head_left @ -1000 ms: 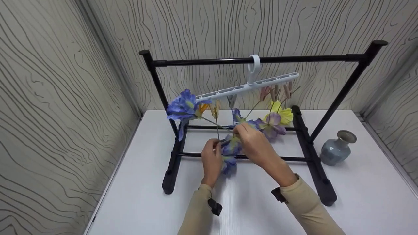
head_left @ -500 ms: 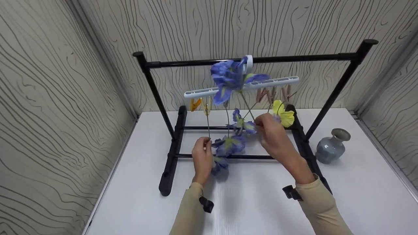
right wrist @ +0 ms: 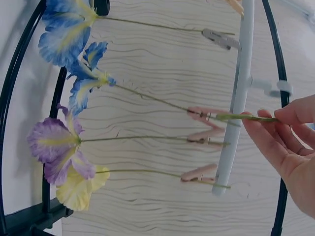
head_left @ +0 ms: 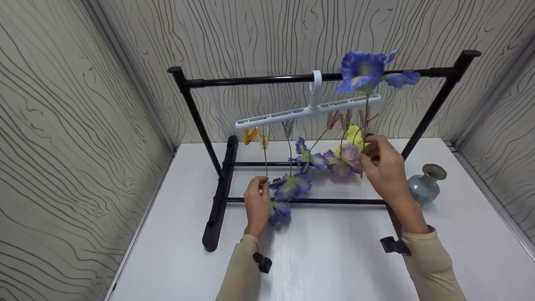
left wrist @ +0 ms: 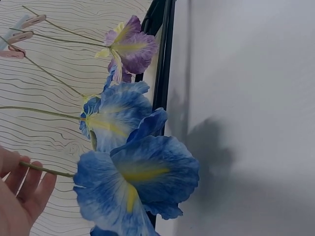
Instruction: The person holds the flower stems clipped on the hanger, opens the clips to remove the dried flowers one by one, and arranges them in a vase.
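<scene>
My right hand (head_left: pixel 388 171) pinches the green stem (right wrist: pixel 246 117) of a blue artificial iris (head_left: pixel 363 69). Its bloom stands upward, in front of the rack's top bar. With my left hand (head_left: pixel 257 205) I pinch the stem of another blue iris (left wrist: pixel 142 179), whose bloom hangs downward. That stem runs up to a yellow clip (head_left: pixel 264 137) on the pale hanger (head_left: pixel 309 111). Beside it, two more blue irises, a purple flower (right wrist: pixel 53 142) and a yellow flower (right wrist: pixel 78 189) hang head-down from a grey clip (right wrist: pixel 220 38) and pink clips (right wrist: pixel 199 176).
The hanger hooks over the top bar (head_left: pixel 250 80) of a black rack. At its left end is an orange clip (head_left: pixel 250 136). A blue-grey vase (head_left: pixel 423 190) stands on the white table (head_left: pixel 326 255) at the right, partly behind my right wrist.
My right hand has carried its blue iris from the left side across to the right, and the bloom has swung upright. My left hand stays at the hanging iris's stem.
</scene>
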Tool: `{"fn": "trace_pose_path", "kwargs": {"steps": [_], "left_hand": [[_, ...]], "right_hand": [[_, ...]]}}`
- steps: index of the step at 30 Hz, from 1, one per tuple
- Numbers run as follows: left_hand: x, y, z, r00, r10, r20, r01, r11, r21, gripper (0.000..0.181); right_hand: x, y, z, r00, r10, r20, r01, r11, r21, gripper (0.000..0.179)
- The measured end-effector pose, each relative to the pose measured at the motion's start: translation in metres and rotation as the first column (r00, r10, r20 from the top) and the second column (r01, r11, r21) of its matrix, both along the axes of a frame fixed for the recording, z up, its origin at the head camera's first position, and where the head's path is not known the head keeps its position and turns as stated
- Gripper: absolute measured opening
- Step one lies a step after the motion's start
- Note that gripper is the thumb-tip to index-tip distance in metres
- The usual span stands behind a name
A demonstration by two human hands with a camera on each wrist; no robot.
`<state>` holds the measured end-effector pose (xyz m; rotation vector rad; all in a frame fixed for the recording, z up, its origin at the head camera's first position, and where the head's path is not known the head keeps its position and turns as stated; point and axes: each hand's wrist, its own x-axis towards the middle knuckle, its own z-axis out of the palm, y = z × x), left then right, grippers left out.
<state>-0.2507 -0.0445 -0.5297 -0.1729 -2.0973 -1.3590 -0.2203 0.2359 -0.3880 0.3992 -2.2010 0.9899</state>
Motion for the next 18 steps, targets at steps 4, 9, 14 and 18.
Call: {"fn": "trace_pose_path", "kwargs": {"steps": [4, 9, 14, 18], "left_hand": [[-0.001, -0.002, 0.001, 1.000, 0.001, 0.006, -0.001, 1.000, -0.009, 0.005], [-0.002, -0.005, 0.002, 1.000, 0.005, 0.001, -0.005, 1.000, -0.016, 0.006], [-0.004, -0.008, 0.002, 1.000, 0.006, 0.005, -0.006, 1.000, -0.011, 0.007], [-0.005, -0.009, 0.003, 1.000, 0.007, 0.007, -0.007, 1.000, -0.010, 0.006]], "right_hand": [[0.003, 0.014, 0.001, 0.995, -0.050, 0.087, 0.058, 0.995, -0.085, 0.025], [0.005, 0.033, -0.002, 0.986, -0.047, 0.159, 0.076, 0.981, -0.179, 0.018], [0.005, 0.051, -0.008, 0.987, -0.033, 0.158, 0.072, 0.965, -0.250, 0.013], [0.004, 0.062, -0.012, 0.983, -0.048, 0.175, 0.107, 0.933, -0.345, 0.012]]}}
